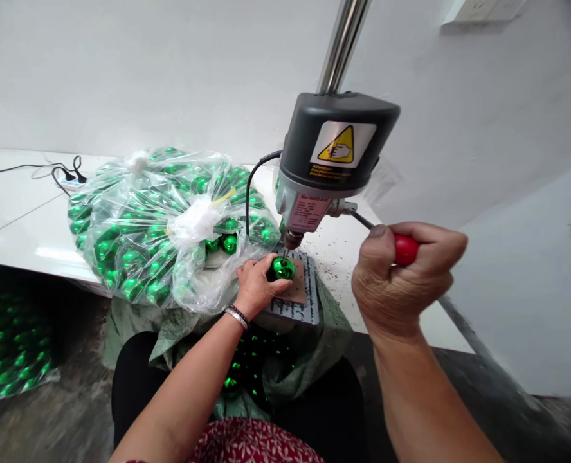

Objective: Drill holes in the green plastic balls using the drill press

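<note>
Here, the left hand [256, 283] is gripping a shiny green ball [283, 268], with the thumb on its near side and the fingers curled round its left and far sides. The ball sits on a brown board [299, 290] on the base [310, 312] of a small drill press [341, 145], by the front edge of the tabletop [35, 225]. The drill's chuck [292, 240] is right above the ball, and the thin bit reaches down to the top of it; whether the bit has gone in is too small to tell. The right hand [408, 270] is closed in a fist round the red knob [406, 249] at the end of the drill's lever, raised to the right of the machine.

Left of the drill, clear plastic bags [131, 238] full of similar green balls lie bunched together, reaching the front edge of the tabletop. Dark crumbs are scattered on the tabletop just right of the base. A black cable [248, 202] loops from the drill down toward the bags, and a power strip [73, 182] with plugs in it lies beyond them, toward the far left. A green woven sack [336, 321] hangs below the base over the person's lap, with more green balls showing in its opening. Another bag of green balls [10, 341] is below the tabletop at the left.
</note>
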A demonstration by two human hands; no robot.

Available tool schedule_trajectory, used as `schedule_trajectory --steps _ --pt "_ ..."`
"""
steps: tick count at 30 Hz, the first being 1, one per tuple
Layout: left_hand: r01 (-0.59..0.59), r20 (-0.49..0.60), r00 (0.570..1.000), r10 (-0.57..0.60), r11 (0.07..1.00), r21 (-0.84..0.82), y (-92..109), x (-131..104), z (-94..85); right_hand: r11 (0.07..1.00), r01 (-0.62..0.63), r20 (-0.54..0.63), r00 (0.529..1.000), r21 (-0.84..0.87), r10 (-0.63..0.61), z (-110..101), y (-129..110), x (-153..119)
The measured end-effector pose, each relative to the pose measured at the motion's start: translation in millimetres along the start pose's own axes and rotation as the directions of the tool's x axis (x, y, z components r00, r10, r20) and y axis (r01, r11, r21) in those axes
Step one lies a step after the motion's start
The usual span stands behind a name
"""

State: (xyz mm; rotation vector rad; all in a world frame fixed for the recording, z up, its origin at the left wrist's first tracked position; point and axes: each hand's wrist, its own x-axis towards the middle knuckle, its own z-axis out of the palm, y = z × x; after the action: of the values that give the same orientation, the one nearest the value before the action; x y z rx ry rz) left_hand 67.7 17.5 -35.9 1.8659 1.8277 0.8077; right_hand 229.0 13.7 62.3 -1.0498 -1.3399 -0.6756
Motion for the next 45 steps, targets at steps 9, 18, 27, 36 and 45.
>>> schedule_trajectory --steps 9,18,27,36,45 --pt "-0.001 0.002 1.000 0.001 1.000 -0.008 -3 1 2.3 0.996 -0.068 -0.002 0.998 0.064 0.068 -1 -6 -11" --pt "0.002 0.012 1.000 -0.002 1.000 -0.022 -3 2 1.9 0.988 -0.089 0.063 0.995 0.127 0.082 -3 -4 -37" --pt "-0.036 -0.041 0.999 0.031 0.989 -0.142 -1 -2 -2.4 0.913 -0.408 0.288 0.877 0.026 0.384 12 -17 77" --pt "-0.199 0.124 0.963 0.241 0.938 -0.284 -25 -68 -61.9 0.957 -0.291 0.228 0.932 0.013 0.281 21 -5 75" --pt "0.071 -0.157 0.985 -0.073 0.997 -0.020 -49 -7 -90.2 0.899 -0.437 0.254 0.870 0.002 0.422 19 -15 82"
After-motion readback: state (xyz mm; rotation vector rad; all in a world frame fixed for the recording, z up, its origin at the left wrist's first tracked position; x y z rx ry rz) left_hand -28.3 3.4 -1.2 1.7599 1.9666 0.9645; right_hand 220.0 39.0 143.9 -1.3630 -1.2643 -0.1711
